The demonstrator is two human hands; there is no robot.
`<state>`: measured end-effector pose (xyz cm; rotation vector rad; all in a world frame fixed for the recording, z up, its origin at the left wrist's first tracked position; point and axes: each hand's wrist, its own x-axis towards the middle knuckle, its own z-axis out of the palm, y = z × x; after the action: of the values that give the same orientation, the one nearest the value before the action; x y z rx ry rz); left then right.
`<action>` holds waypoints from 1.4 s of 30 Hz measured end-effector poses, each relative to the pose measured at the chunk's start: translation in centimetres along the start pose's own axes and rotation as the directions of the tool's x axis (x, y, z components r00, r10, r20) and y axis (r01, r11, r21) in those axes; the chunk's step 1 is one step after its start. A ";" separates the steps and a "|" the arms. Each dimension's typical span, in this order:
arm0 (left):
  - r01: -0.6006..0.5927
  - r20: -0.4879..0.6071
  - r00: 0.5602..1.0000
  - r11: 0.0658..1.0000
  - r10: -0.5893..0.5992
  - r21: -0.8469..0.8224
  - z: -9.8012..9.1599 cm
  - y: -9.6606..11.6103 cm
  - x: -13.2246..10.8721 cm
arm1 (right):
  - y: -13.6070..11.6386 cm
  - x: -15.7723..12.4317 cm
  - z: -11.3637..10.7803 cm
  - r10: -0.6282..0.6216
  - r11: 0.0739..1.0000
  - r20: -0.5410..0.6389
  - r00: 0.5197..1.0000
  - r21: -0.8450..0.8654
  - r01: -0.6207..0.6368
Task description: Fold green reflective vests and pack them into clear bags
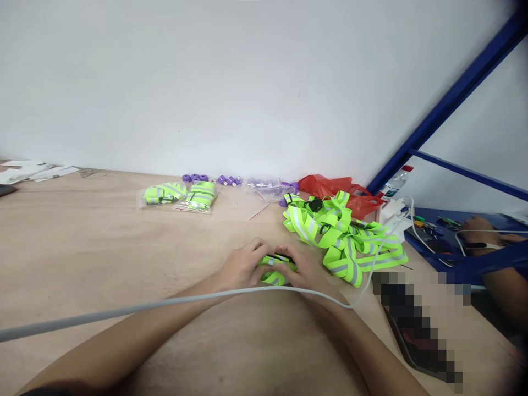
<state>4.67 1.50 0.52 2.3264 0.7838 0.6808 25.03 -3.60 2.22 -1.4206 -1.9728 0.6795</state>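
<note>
Between my two hands is a folded neon-yellow reflective strap (274, 278) with grey stripes and black fittings. My left hand (246, 264) closes on its left side, fingers bent over the bundle. From the right, my right hand (300, 268) grips the same strap, its thumb across the front. Part of the bundle is hidden under my fingers. A loose tangle of matching reflective straps (350, 264) with black buckles lies just right of my right hand. Farther off to the left, two clear bags hold folded straps, one bag (164, 193) beside the other (200, 196).
Along the wall lie several purple round pieces (195, 177), clear plastic bags (264, 190) and a red plastic bag (336, 186). A white cable (165, 302) crosses above my forearms. A phone (416, 335) is at the right; beyond the blue frame (449, 99), another person's arm (480, 234) shows.
</note>
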 end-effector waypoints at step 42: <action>-0.045 -0.031 0.996 0.743 0.088 0.667 3.1 3.8 5.7 | 1.3 1.5 2.6 0.558 0.590 -0.460 0.690 0.805 0.060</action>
<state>11.95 1.70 2.46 3.0044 1.1191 0.5547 23.62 -1.95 -0.17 -1.1419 -0.6772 0.8406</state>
